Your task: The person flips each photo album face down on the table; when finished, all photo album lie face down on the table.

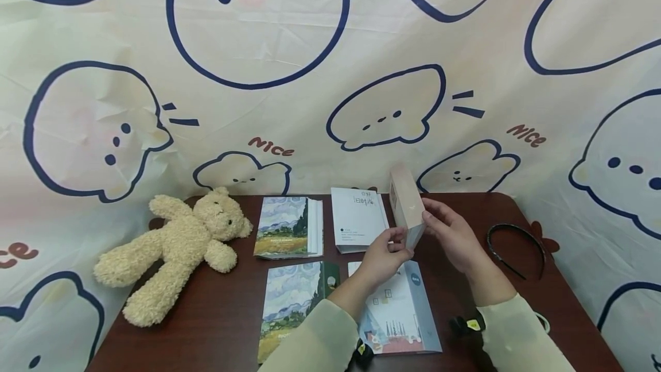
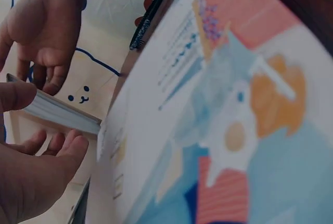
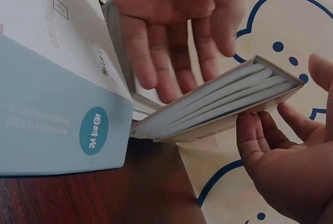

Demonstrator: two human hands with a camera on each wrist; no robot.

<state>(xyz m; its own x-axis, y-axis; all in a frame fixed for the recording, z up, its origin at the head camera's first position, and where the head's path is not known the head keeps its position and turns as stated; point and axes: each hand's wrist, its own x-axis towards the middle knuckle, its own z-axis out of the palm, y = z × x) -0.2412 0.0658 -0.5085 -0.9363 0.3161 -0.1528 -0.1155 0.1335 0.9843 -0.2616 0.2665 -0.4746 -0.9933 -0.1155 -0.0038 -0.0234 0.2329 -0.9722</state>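
Observation:
A beige-covered book (image 1: 406,202) stands upright near the table's back edge, held between both hands. Thick white pages (image 3: 223,96) show at its open side in the right wrist view. My left hand (image 1: 384,257) grips its lower left part, thumb toward me and fingers behind the cover. At the right edge, my right hand (image 1: 454,234) holds the book with its thumb and fingertips. Just in front, below the hands, lies a pale blue and white illustrated book (image 1: 400,314). A white book (image 1: 356,217) lies to the left of the held one.
Two books with a painted landscape cover, one farther back (image 1: 281,225) and one nearer (image 1: 289,303), lie left of the hands. A cream teddy bear (image 1: 181,251) lies at the table's left. On the right is a black headband (image 1: 516,251). A patterned cloth (image 1: 310,119) hangs behind the table.

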